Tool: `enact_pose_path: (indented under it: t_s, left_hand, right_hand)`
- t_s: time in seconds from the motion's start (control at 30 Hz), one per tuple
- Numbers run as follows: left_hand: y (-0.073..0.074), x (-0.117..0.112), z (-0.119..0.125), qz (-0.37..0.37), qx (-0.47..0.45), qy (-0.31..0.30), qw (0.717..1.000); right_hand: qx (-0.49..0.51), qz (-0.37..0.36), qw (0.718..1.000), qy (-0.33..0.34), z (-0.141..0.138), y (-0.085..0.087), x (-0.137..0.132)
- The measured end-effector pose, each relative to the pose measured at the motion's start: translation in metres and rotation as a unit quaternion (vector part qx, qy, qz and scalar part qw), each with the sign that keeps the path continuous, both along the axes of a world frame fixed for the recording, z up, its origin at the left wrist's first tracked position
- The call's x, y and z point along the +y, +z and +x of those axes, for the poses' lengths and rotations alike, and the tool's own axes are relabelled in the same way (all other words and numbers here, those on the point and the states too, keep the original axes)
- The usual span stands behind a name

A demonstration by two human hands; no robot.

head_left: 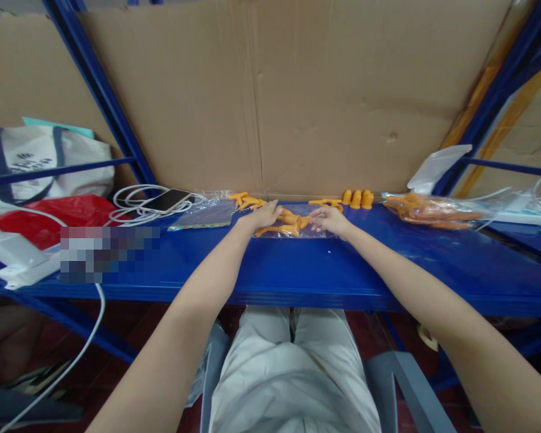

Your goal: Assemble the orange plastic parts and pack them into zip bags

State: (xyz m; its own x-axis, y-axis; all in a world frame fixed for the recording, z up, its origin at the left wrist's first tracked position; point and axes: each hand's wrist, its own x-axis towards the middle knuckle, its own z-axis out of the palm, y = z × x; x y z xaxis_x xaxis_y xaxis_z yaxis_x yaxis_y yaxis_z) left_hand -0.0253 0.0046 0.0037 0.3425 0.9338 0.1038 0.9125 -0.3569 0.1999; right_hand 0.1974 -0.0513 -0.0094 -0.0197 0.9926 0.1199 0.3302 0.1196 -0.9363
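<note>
A clear plastic bag [318, 231] lies flat on the blue shelf, with several orange plastic pieces [279, 230] in or on it; I cannot tell which. My left hand [265, 214] rests at the bag's left side, its fingers stretched toward the pieces. At the right side, my right hand [331, 220] has bent fingers closed round the end of an orange plastic piece [305, 222]. Loose orange pieces [247, 201] lie just beyond my left hand. More thin orange parts [327, 202] lie behind my right hand, beside a row of orange cup-shaped pieces [357, 198].
A filled bag of orange parts [426, 210] lies to the right. On the left are flat clear bags [205, 214], a phone [166, 201], a coiled white cable [126, 207] and a red bag [58, 216]. A cardboard wall [261, 102] stands behind, between blue posts [101, 90].
</note>
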Motion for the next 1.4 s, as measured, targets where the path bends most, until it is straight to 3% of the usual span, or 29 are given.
enact_pose_path:
  t_s: [0.17,0.43,0.6,0.8,1.13,1.27,1.4]
  left_hand:
    - [0.001,-0.009,0.007,0.012,0.004,-0.017,1.000]
    - [0.006,-0.016,0.013,0.053,-0.043,-0.035,0.997]
    - [0.003,-0.021,0.024,0.055,-0.073,-0.050,0.995]
    - [-0.007,-0.027,0.039,0.016,-0.068,0.011,0.997]
    - [-0.006,-0.024,0.035,-0.023,-0.028,0.018,0.999]
    - [-0.005,-0.025,0.034,-0.035,0.003,0.008,0.999]
    - [-0.002,-0.027,0.034,-0.034,0.028,0.005,0.999]
  right_hand:
    - [-0.048,0.027,0.998,0.020,0.002,-0.001,0.000]
    - [-0.079,-0.013,0.989,0.123,0.001,0.007,-0.014]
    - [-0.087,-0.055,0.983,0.151,-0.001,0.009,-0.018]
    - [-0.086,-0.049,0.986,0.133,-0.005,0.012,-0.023]
    - [-0.142,-0.007,0.986,0.086,-0.003,-0.002,-0.009]
    - [-0.246,-0.009,0.966,0.084,-0.007,0.001,-0.008]
    - [-0.337,0.077,0.936,0.063,-0.012,0.003,-0.006]
